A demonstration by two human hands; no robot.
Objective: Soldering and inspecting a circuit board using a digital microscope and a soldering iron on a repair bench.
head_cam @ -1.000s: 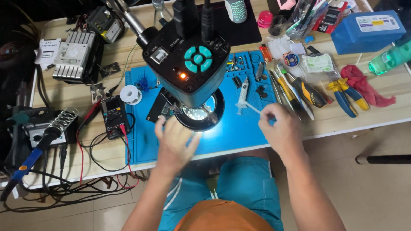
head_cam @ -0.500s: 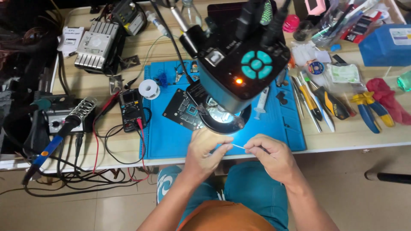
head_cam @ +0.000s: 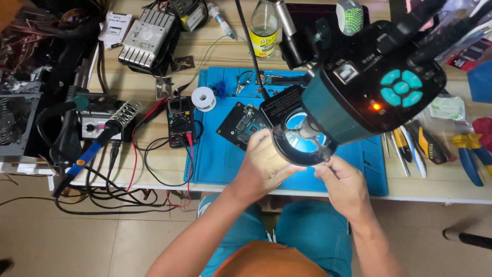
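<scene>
Both your hands ended up right under the microscope's ring light [head_cam: 303, 146], center frame.

Your right hand [head_cam: 344, 185] pinched a thin stick-like tool [head_cam: 324, 154], running up-left toward your left hand [head_cam: 264, 164]; those fingers curled loosely, holding nothing I could see. Half a second before, both hands sat lower, off the blue mat [head_cam: 215, 164].

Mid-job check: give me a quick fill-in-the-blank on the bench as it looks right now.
1. Both hands, left hand and right hand, work under the microscope's lit ____ light.
2. The work mat is ____ in colour.
3. The multimeter lies to the ____ of the circuit board.

Missing: ring; blue; left
</scene>
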